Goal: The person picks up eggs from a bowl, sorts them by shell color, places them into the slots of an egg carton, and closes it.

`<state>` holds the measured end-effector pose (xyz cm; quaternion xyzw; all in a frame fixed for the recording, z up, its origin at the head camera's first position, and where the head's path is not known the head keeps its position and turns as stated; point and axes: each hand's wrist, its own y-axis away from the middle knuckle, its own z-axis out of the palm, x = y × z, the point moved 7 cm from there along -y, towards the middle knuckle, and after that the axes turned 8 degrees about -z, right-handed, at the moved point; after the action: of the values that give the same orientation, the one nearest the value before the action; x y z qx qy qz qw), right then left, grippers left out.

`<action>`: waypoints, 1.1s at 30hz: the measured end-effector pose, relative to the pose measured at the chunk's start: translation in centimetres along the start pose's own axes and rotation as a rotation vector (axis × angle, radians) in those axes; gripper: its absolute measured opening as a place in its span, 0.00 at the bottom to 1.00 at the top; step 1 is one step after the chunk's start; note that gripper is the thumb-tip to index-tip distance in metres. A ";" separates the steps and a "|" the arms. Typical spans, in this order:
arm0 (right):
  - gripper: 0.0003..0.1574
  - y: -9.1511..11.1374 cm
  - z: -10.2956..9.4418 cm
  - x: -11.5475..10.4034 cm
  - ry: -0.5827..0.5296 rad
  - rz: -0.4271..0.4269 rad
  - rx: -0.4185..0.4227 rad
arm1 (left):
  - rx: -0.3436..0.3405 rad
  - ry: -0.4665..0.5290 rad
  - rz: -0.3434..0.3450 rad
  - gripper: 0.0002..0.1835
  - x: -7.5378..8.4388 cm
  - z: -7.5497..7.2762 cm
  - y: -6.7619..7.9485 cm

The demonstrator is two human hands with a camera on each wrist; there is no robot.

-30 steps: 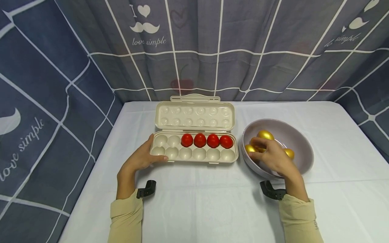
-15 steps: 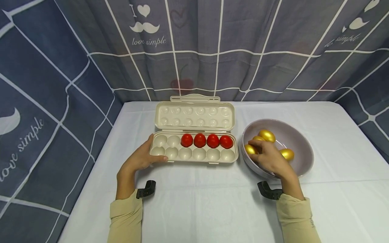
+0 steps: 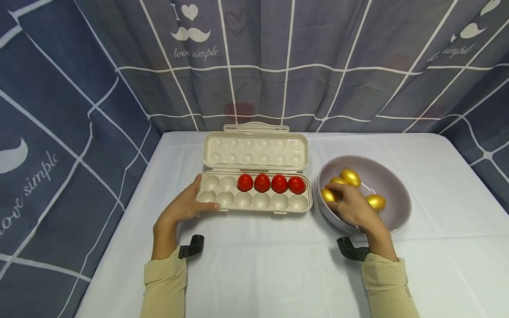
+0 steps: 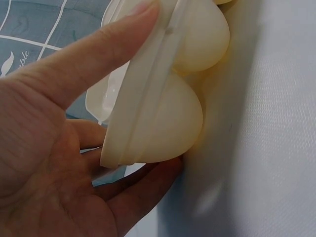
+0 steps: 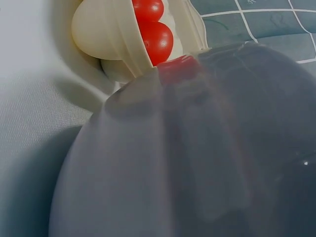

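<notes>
My left hand (image 3: 184, 205) grips the left end of an open cream plastic egg carton (image 3: 256, 210), its thumb on the front rim and its fingers around the end. In the left wrist view the thumb (image 4: 94, 57) presses the carton's rim. A row of several red eggs (image 3: 262, 183) fills the right part of the carton's back row. My right hand (image 3: 354, 205) reaches into a grey-mauve bowl (image 3: 391, 190), thumb and fingers curled around a golden egg (image 3: 328, 195). Other golden eggs (image 3: 351, 177) lie beside it. The bowl's wall hides this hand in the right wrist view.
The carton's lid (image 3: 256, 152) lies back behind the tray. The bowl stands close to the carton's right end. A white cloth (image 3: 270, 265) covers the table, and dark checked curtains (image 3: 258, 88) hang behind it and at both sides.
My right hand has shifted slightly left inside the bowl, then stayed nearly still. The golden eggs around it have moved a little. My left hand keeps its hold on the carton.
</notes>
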<state>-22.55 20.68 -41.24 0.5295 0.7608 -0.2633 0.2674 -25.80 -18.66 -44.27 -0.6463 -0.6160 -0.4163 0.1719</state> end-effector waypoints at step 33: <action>0.25 0.5 -2.7 -2.2 -0.041 -0.002 0.315 | -0.011 0.026 0.037 0.61 0.1 0.1 -0.2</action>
<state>-21.79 21.24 -37.86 0.5586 0.7050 -0.3903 0.1964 -25.93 -18.46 -44.34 -0.6529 -0.5995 -0.4248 0.1840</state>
